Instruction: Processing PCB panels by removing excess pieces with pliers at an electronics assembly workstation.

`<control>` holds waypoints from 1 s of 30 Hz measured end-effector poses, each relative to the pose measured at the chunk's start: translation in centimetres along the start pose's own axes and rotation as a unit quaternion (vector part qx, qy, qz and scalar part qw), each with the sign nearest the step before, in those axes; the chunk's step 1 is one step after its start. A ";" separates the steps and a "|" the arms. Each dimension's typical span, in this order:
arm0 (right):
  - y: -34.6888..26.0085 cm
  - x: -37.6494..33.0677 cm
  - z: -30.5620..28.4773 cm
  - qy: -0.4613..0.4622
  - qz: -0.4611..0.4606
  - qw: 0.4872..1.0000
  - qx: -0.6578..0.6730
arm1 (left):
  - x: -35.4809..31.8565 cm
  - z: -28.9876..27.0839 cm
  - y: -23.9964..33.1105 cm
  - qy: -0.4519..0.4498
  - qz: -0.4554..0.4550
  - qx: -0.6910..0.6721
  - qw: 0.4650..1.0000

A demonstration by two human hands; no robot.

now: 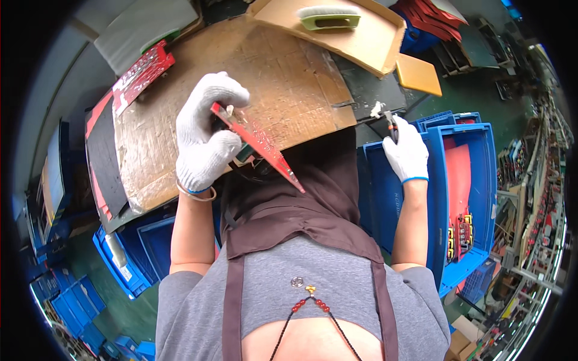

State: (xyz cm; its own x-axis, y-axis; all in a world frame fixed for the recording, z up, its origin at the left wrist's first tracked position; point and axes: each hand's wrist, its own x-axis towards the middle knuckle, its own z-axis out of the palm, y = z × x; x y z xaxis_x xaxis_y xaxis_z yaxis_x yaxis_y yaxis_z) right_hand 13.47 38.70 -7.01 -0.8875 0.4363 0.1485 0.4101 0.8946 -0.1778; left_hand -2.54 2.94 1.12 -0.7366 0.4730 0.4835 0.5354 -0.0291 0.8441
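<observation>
My left hand (205, 135), in a white knit glove, grips a red circuit board (259, 144) held edge-on and tilted above the worn cardboard sheet (265, 78) that covers the bench. My right hand (407, 150), also gloved, is out to the right at the bench edge and holds a small tool with an orange and black handle (391, 123). The tool's tip lies near a scrap of white material (377, 109). A brown apron covers my front below the board.
Another red circuit board (143, 75) lies at the bench's left corner. A green-handled brush (329, 18) rests in a cardboard tray (373, 45) at the back. A blue crate (463, 186) with red boards stands at my right; more blue crates (129, 253) sit lower left.
</observation>
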 end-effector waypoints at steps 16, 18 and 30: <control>-9.7 -6.2 3.2 -0.384 0.144 0.281 0.867 | -6.7 -9.9 -3.6 0.112 -0.320 -0.326 0.883; -10.0 -6.3 3.1 -0.389 0.113 0.347 0.846 | -7.5 -9.1 -2.4 0.159 -0.316 -0.313 0.881; -12.4 -4.2 -0.1 -0.271 -0.053 0.789 0.549 | -12.5 -6.4 -4.7 0.347 -0.329 -0.399 0.782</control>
State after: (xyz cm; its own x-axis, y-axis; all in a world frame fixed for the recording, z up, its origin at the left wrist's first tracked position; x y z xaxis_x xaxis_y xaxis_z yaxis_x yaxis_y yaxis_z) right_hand 12.13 25.76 -5.32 -0.9862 -0.0076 -0.1655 0.1618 0.1703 -0.9720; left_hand 1.53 -8.54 -7.40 -0.9392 0.0334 -0.3416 -0.2797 -0.6516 0.7051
